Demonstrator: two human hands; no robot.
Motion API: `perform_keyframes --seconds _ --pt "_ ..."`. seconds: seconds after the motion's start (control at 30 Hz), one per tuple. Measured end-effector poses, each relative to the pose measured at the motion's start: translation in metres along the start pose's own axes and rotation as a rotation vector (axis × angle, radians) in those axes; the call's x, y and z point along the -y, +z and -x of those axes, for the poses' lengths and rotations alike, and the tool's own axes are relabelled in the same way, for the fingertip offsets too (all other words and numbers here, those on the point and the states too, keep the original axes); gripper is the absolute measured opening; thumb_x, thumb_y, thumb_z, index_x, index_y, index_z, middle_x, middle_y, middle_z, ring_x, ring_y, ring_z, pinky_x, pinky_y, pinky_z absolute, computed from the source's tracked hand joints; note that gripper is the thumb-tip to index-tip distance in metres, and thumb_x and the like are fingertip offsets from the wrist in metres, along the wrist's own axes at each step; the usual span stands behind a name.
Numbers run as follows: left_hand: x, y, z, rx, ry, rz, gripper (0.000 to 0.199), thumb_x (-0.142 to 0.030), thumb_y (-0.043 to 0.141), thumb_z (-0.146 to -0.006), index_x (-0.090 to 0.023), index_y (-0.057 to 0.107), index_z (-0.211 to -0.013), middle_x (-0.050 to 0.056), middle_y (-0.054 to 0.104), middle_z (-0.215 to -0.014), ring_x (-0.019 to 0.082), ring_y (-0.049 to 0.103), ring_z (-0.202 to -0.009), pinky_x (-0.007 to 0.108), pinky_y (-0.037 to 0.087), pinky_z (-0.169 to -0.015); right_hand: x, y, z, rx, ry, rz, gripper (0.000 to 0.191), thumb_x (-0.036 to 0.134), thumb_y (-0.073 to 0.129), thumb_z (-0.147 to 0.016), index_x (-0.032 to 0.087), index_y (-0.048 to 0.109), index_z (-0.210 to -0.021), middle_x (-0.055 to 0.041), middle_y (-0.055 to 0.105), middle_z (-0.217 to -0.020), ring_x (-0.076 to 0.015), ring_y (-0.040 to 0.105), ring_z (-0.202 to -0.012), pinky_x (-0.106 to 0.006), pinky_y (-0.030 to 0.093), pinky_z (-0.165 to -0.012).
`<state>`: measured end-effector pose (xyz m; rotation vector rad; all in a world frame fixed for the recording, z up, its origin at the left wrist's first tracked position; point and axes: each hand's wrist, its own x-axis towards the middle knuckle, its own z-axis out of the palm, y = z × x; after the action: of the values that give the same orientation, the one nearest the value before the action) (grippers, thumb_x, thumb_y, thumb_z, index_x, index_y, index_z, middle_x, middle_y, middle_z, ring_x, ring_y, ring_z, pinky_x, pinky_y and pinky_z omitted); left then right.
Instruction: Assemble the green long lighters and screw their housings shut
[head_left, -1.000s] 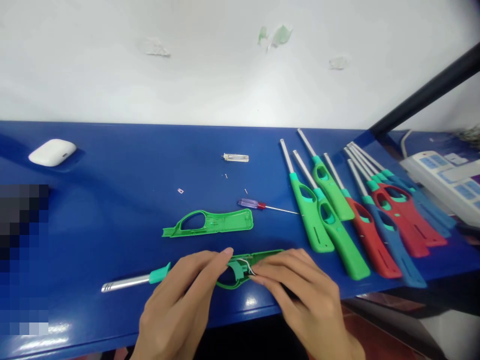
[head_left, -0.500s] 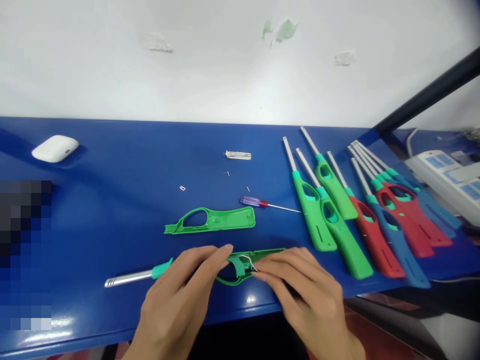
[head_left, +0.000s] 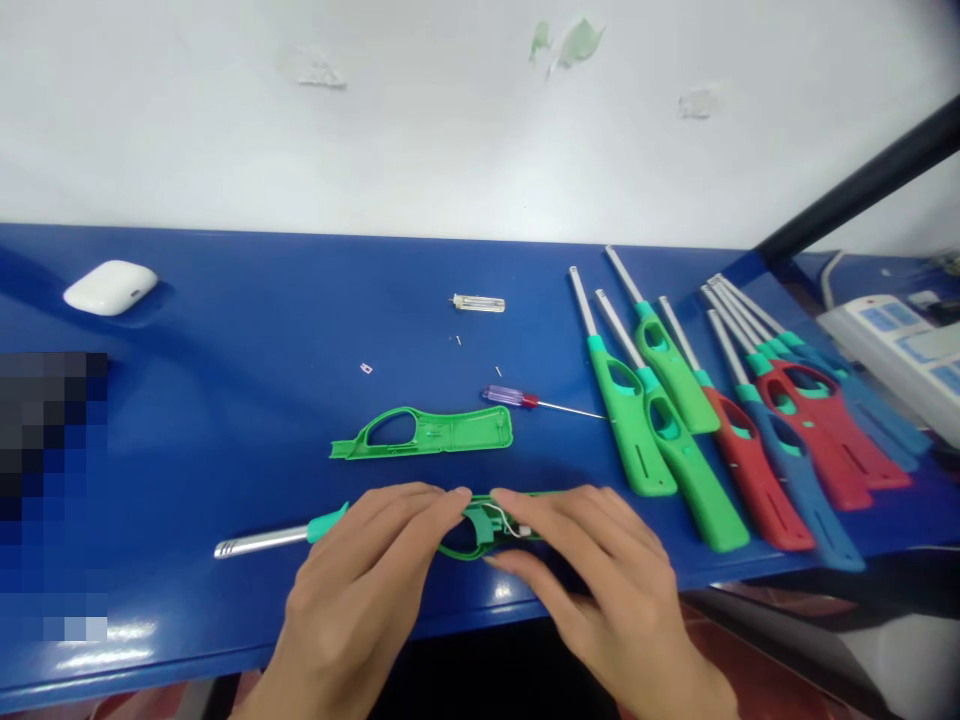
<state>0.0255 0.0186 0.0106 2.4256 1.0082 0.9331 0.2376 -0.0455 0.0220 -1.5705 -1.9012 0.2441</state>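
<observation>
The blue bench fills much of the frame, with lighters — green, red and blue — spread along the right. At lower centre, the left hand is clamped on an opened green lighter, while the right hand has thumb and forefinger spread across its edges; how firmly they grip, I cannot tell. A loose green shell half lies above the hands, a screwdriver near centre, a clear tank higher. White wire shows between the hands — tiny screws lie mid-frame.
</observation>
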Motion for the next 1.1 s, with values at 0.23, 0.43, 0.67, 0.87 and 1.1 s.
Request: perform_keyframes --seconds 0.23,0.43,0.67,0.87,1.1 --pt "0.003 -0.011 -0.003 0.064 -0.051 -0.135 0.037 -0.011 0.054 -0.101 -0.028 0.062 -0.133 0.001 0.065 -0.127 0.014 0.065 -0.109 0.027 0.055 -0.098 0.001 0.003 -0.011 0.002 -0.06 0.078 0.025 0.027 0.067 -0.099 0.029 0.071 -0.123 -0.0017 0.071 -0.091 -0.0151 0.062 -0.075 -0.032 0.047 -0.072" --pt "0.003 -0.013 -0.007 0.093 -0.039 -0.124 0.035 -0.001 0.047 -0.099 -0.023 0.065 -0.119 0.003 0.066 -0.116 0.014 0.065 -0.104 0.025 0.055 -0.089 0.002 0.002 -0.01 0.008 -0.049 0.045 0.028 0.021 0.069 -0.097 0.027 0.071 -0.123 -0.0028 0.07 -0.093 -0.016 0.062 -0.078 -0.032 0.047 -0.07" --pt "0.001 -0.009 -0.008 0.07 -0.039 -0.101 0.032 0.001 0.049 -0.098 -0.021 0.065 -0.116 0.002 0.065 -0.113 0.013 0.063 -0.102 0.023 0.053 -0.088 0.003 0.006 -0.011 -0.006 -0.069 0.049 0.031 0.018 0.07 -0.096 0.027 0.072 -0.125 -0.0029 0.07 -0.09 -0.0144 0.059 -0.073 -0.03 0.049 -0.067" --pt "-0.003 -0.008 -0.008 0.062 0.031 -0.04 0.032 -0.006 0.058 -0.098 -0.02 0.063 -0.126 0.006 0.06 -0.121 0.017 0.057 -0.116 0.033 0.047 -0.103 0.004 0.007 -0.007 0.007 -0.078 0.052 0.035 0.018 0.066 -0.098 0.028 0.069 -0.131 -0.0047 0.067 -0.094 -0.0161 0.062 -0.081 -0.029 0.053 -0.07" --pt "-0.006 -0.004 -0.008 0.094 0.116 0.005 0.031 -0.007 0.061 -0.098 -0.013 0.062 -0.128 0.009 0.056 -0.125 0.022 0.05 -0.123 0.039 0.046 -0.104 0.001 -0.01 0.004 -0.045 -0.039 -0.038 0.022 0.016 0.065 -0.098 0.018 0.07 -0.119 -0.006 0.068 -0.106 -0.0151 0.064 -0.1 -0.027 0.055 -0.091"
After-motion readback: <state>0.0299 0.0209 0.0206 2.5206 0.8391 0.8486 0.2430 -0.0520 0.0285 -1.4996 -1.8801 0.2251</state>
